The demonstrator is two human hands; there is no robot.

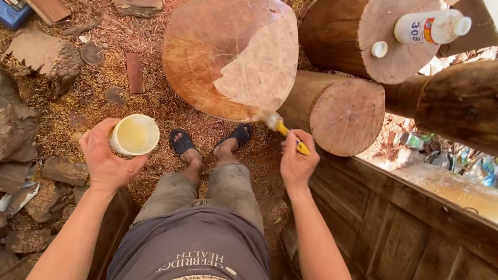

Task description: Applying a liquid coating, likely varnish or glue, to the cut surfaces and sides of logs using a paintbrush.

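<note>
My left hand holds a small white cup of pale yellowish liquid at the lower left. My right hand grips a yellow-handled brush, its bristles touching the lower right edge of a large round log end. Most of that cut face looks wet and darker orange. A dry, paler patch remains on its right side. My sandalled feet rest on the sawdust just below the log.
A white glue bottle and its cap lie on another log end at the upper right. A smaller log sits beside it. A wooden panel runs along the right. Wood scraps and a blue device lie at the left.
</note>
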